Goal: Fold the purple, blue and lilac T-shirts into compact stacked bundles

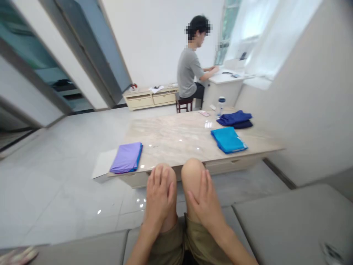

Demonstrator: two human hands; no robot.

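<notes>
My left hand point(159, 189) lies on my left knee, its fingers stretched over the kneecap and holding nothing. On the outer side of my right knee point(193, 171) rests my right hand point(205, 198), also with fingers extended and nothing held. Just beyond my knees is a low marble-topped table point(171, 136). At its left end sits a folded purple cloth point(127, 156) with blue fabric under it. Toward the right are a folded bright blue cloth point(228, 140) and, behind that, a folded dark blue cloth point(235, 118).
A clear bottle with a dark lid point(220, 106) and a pink flat item point(204, 113) stand near the table's far edge. Beyond, a person in a grey shirt point(189, 70) sits at a white desk point(224, 86). I sit on a grey sofa point(298, 221).
</notes>
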